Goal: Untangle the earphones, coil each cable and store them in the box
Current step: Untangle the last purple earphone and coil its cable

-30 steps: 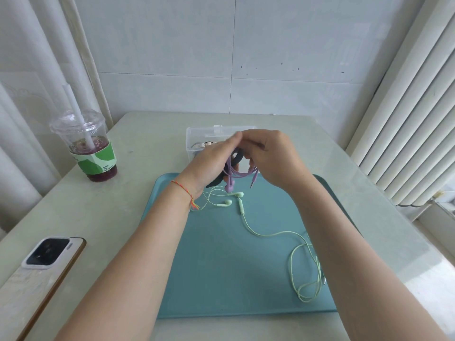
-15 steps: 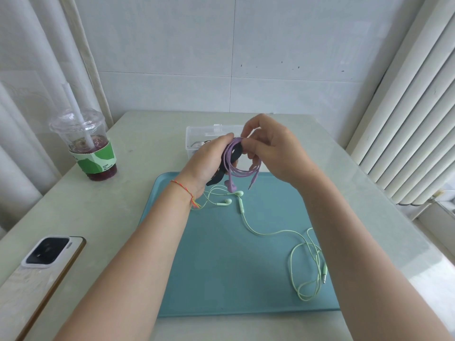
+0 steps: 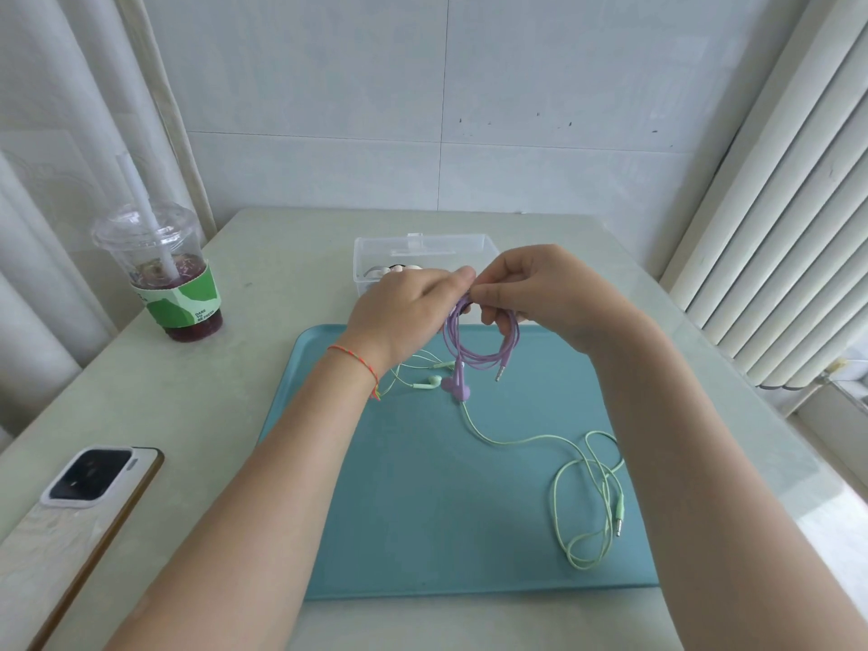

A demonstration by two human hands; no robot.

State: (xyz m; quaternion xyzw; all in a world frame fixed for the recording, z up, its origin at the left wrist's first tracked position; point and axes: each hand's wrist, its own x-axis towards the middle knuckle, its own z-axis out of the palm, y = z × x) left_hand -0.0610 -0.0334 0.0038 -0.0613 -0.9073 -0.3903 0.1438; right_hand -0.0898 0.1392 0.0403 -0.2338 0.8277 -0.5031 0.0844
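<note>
I hold the coiled purple earphone cable [image 3: 484, 343] up above the far edge of the flat teal tray [image 3: 422, 509], just in front of the clear plastic box [image 3: 425, 249]. My left hand [image 3: 399, 314] pinches the top of the coil between thumb and fingers, and my right hand [image 3: 540, 293] grips the same spot from the other side, fingertips meeting. Half a second ago the loops hung narrow and bunched with a dark strip showing at my left palm; now the coil has opened into a rounder ring, its plug end sticking out to the right and its purple buds dangling below. The pale green earphones [image 3: 577, 476] lie loose on the tray where they were, buds near my left wrist. The iced drink cup [image 3: 164, 270] and the white phone [image 3: 80, 505] have not shifted.
</note>
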